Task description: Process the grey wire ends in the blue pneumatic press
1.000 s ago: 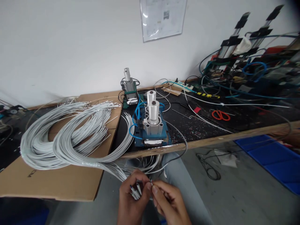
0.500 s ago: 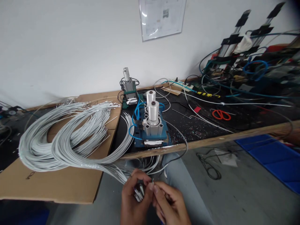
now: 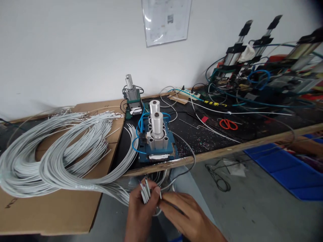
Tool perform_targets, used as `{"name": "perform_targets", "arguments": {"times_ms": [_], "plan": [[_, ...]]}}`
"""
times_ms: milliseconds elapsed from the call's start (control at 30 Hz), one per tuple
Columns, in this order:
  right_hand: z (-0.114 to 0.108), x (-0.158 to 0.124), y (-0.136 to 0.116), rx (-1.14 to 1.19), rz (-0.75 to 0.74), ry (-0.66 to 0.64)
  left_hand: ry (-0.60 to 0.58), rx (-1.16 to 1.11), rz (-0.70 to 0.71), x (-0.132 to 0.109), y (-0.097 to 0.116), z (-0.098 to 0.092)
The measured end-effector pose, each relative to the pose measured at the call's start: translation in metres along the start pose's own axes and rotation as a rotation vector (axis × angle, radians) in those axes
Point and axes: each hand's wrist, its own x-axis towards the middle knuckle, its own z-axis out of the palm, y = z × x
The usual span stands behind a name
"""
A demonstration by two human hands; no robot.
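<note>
Below the bench (image 3: 227, 152), left hand (image 3: 138, 216) grips wire ends (image 3: 144, 191) — upright; right hand (image 3: 188, 216) seemingly pinches one.

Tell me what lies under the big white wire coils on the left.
A flat brown cardboard sheet lies beneath the white wire coils. Whatever is under the cardboard is hidden.

Bench edge (image 3: 227, 152) & wire bundle (image 3: 75, 169) block front/left; floor (image 3: 252, 211) open rt.
</note>
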Motion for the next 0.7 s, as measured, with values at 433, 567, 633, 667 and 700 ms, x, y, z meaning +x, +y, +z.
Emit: {"name": "perform_targets", "arguments": {"times_ms": [433, 567, 633, 667, 700], "plan": [[0.031, 0.020, 0.045, 0.040, 0.248, 0.227, 0.210, -0.210, -0.047, 0.003, 0.000, 0.012], [0.034, 0.020, 0.048, 0.027, 0.273, 0.236, 0.208, -0.232, -0.057, 0.004, 0.006, 0.013], [0.033, 0.020, 0.050, 0.026, 0.276, 0.227, 0.225, -0.237, -0.056, 0.005, 0.010, 0.014], [0.032, 0.021, 0.051, 0.026, 0.276, 0.221, 0.230, -0.245, -0.056, 0.006, 0.012, 0.015], [0.032, 0.022, 0.051, 0.027, 0.276, 0.216, 0.231, -0.253, -0.051, 0.006, 0.014, 0.015]]}}
